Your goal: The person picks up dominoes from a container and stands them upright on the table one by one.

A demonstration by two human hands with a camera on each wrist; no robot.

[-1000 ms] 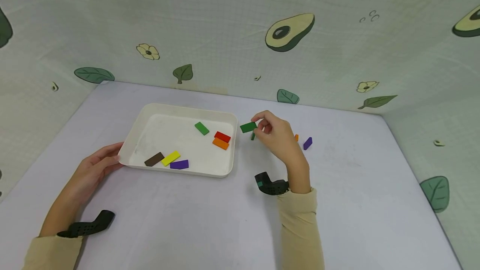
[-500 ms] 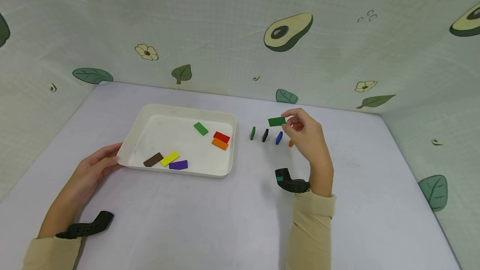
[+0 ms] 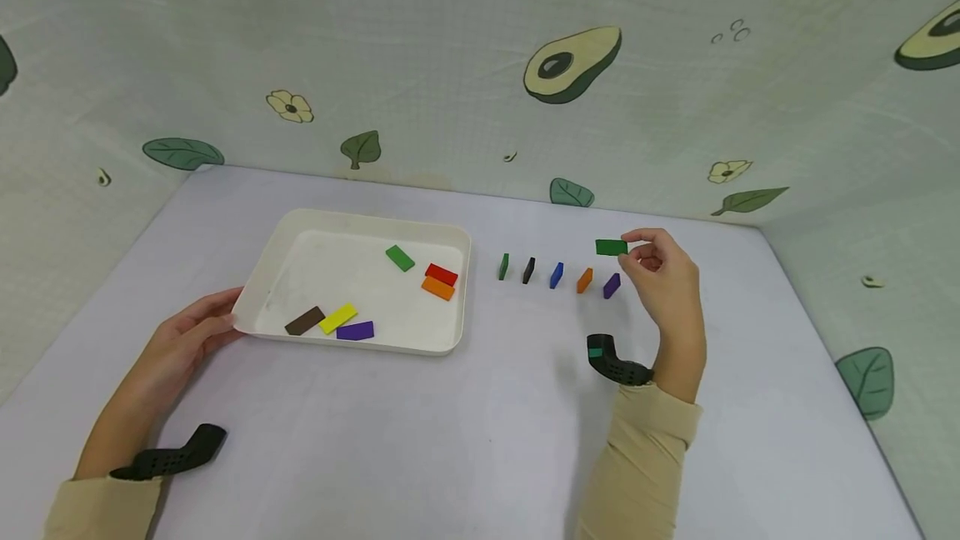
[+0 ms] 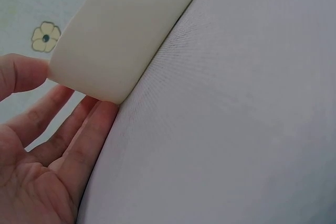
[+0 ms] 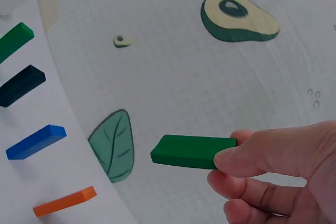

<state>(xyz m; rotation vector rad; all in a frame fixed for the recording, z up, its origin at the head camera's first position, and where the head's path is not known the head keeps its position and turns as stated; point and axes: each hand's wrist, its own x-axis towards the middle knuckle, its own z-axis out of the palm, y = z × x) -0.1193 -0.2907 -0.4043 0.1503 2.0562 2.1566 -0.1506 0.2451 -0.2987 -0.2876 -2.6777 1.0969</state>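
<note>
My right hand (image 3: pixel 663 275) pinches a green domino (image 5: pixel 191 152) by one end between thumb and forefinger, held in the air beyond the right end of a row. That row of plain dominoes stands on edge: green (image 3: pixel 504 267), black (image 3: pixel 528 271), blue (image 3: pixel 557 275), orange (image 3: pixel 584 280) and purple (image 3: pixel 612 286). At the left, my left hand (image 3: pixel 197 330) touches the near left corner of a white tray (image 3: pixel 352 347). In the left wrist view its thumb meets the rim and its straight fingers reach the outer wall, their tips partly hidden.
Inside the tray lie a green (image 3: pixel 401 258), a red (image 3: pixel 442 274), an orange (image 3: pixel 437 287), a brown (image 3: pixel 305 321), a yellow (image 3: pixel 338 318) and a purple domino (image 3: pixel 355 331). A patterned curtain (image 3: pixel 450 90) rises behind the white table (image 3: pixel 420 457).
My right hand has carried the green domino rightward from beside the tray, past the standing row, uncovering the dominoes it had hidden. The left hand stays at the tray corner.
</note>
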